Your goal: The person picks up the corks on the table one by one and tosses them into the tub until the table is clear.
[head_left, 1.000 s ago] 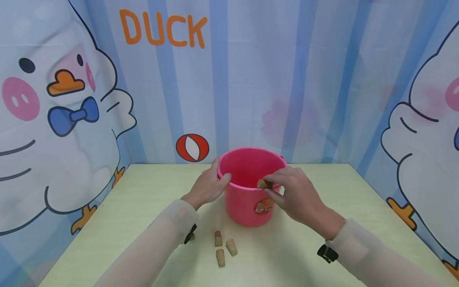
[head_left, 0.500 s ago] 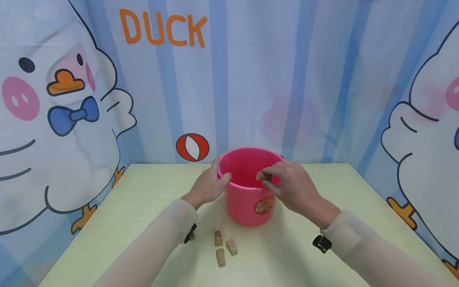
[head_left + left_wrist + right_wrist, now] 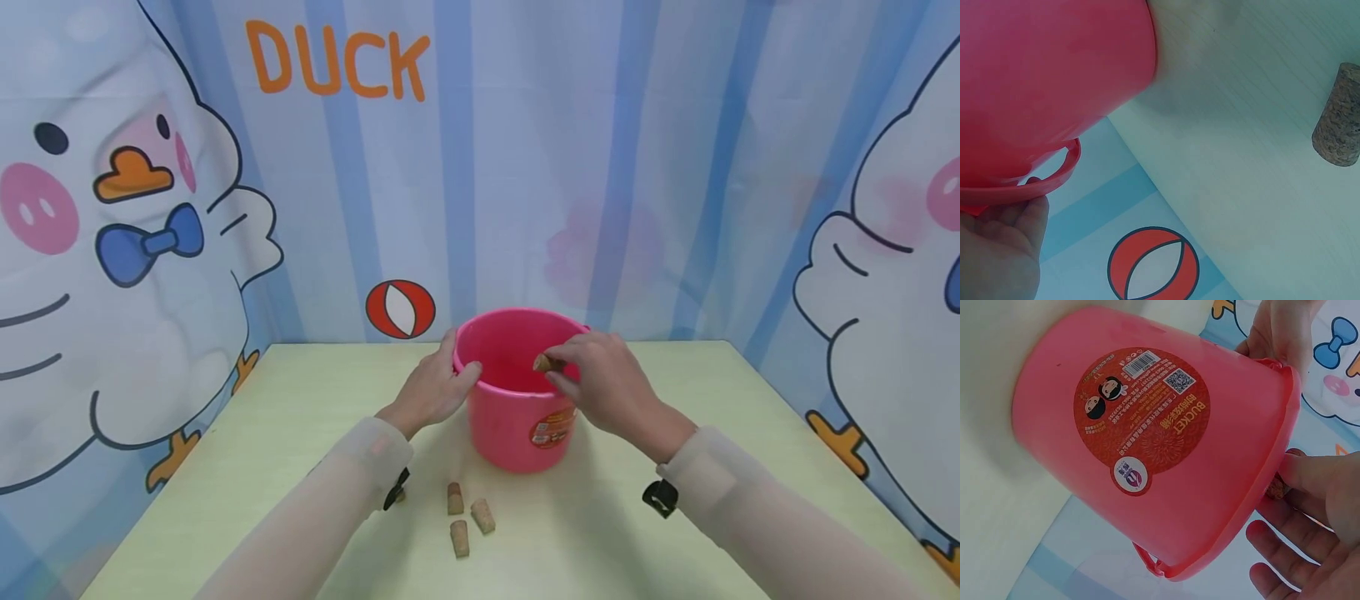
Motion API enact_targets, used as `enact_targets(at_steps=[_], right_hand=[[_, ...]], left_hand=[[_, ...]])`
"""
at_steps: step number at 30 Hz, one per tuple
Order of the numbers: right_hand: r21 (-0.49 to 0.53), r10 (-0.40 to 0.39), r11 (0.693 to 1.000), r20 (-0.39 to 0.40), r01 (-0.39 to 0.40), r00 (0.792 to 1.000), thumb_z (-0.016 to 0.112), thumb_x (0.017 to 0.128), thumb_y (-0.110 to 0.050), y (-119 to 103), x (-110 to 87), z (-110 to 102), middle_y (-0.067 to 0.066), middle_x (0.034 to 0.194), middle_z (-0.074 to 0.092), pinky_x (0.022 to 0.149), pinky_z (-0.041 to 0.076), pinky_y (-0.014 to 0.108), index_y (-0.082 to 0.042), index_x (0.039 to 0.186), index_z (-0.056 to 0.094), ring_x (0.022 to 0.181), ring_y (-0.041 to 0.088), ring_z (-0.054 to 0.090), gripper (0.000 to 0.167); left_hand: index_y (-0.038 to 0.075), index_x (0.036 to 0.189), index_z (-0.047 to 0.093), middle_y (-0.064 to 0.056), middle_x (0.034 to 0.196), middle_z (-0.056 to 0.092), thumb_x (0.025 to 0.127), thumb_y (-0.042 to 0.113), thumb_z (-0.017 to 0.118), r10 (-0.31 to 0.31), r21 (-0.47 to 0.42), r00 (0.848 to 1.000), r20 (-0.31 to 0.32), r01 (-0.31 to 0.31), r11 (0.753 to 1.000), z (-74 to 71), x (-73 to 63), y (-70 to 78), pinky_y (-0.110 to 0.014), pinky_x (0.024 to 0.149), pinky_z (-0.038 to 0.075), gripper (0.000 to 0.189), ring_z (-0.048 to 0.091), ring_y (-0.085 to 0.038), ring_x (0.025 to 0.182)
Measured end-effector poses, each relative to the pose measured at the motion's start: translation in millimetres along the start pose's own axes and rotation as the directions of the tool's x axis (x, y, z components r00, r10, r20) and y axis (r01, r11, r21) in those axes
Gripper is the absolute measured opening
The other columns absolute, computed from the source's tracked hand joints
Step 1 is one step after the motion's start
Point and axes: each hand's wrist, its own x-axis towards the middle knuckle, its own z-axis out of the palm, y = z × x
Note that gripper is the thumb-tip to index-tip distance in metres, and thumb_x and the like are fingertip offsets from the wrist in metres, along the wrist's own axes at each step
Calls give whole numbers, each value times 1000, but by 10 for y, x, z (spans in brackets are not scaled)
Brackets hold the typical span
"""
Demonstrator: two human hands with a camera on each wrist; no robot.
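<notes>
A pink plastic bucket (image 3: pixel 498 429) stands upright on the table, a round red label on its outer wall. My left hand (image 3: pixel 431 387) grips its rim on the left side, thumb over the edge. Between the thumb and fingers of my right hand (image 3: pixel 615 383) a cork (image 3: pixel 543 363) is pinched, held over the bucket's opening near the right rim. In the right wrist view that cork (image 3: pixel 1277 489) is mostly hidden by the fingers and rim. Nearer me lie loose corks (image 3: pixel 460 538) on the table. The bucket's bottom inside is out of sight.
Another cork (image 3: pixel 401 495) is partly hidden behind my left wrist. The pale table (image 3: pixel 667 533) meets a blue-striped backdrop (image 3: pixel 525 167) printed with ducks, right behind the bucket.
My right hand has moved left and slightly away from me, carrying the cork from the bucket's front rim to over its opening. The left hand stays on the rim.
</notes>
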Motion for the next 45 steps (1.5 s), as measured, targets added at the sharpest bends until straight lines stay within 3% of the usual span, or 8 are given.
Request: enact_targets(at_steps=[10, 15, 19, 31, 38, 45], right_hand=[[-22, 53, 998, 83, -51, 995, 86, 83, -15, 13, 82, 42, -1, 93, 76, 84, 48, 46, -13, 104, 81, 91, 25, 67, 21], [-29, 137, 990, 101, -135, 985, 84, 85, -22, 22, 71, 70, 8, 106, 76, 93, 49, 53, -6, 120, 76, 102, 32, 67, 39], [-14, 187, 982, 72, -186, 980, 80, 89, -22, 22, 37, 75, 13, 118, 73, 99, 48, 57, -4, 130, 69, 111, 37, 66, 46], [25, 168, 985, 13, -168, 986, 76, 92, -21, 48, 1, 89, 14, 116, 74, 99, 49, 58, -3, 127, 71, 109, 37, 67, 40], [43, 170, 985, -4, -170, 985, 72, 95, -22, 111, -26, 101, 15, 121, 72, 102, 46, 61, -2, 128, 70, 114, 39, 65, 39], [66, 179, 982, -15, -178, 984, 69, 97, -21, 186, -48, 127, 17, 125, 70, 98, 51, 58, -1, 132, 68, 116, 39, 63, 40]], left_hand=[[18, 156, 28, -1, 126, 58, 96, 32, 63, -3, 10, 1000, -1, 3, 1000, -4, -1, -6, -33, 76, 60, 71, 58, -21, 104], [18, 156, 28, 0, 122, 59, 96, 30, 63, -4, -4, 1000, 4, 4, 1000, 1, -7, -11, -33, 74, 59, 69, 59, -21, 101], [17, 155, 28, -1, 116, 60, 97, 30, 61, -4, -4, 1000, 10, 4, 1000, -1, -9, -12, -32, 70, 57, 68, 59, -22, 95], [18, 156, 28, 0, 124, 58, 97, 30, 63, -10, -2, 1000, 0, 10, 1000, -2, -14, -25, -32, 74, 59, 69, 58, -21, 101], [16, 155, 29, -2, 109, 61, 98, 29, 60, 2, 7, 1000, 16, -2, 1000, -6, 10, -16, -30, 65, 55, 66, 59, -21, 88], [16, 154, 29, -3, 105, 61, 98, 31, 59, 6, 5, 1000, 19, -6, 1000, -14, 8, -13, -30, 65, 54, 65, 58, -21, 86]])
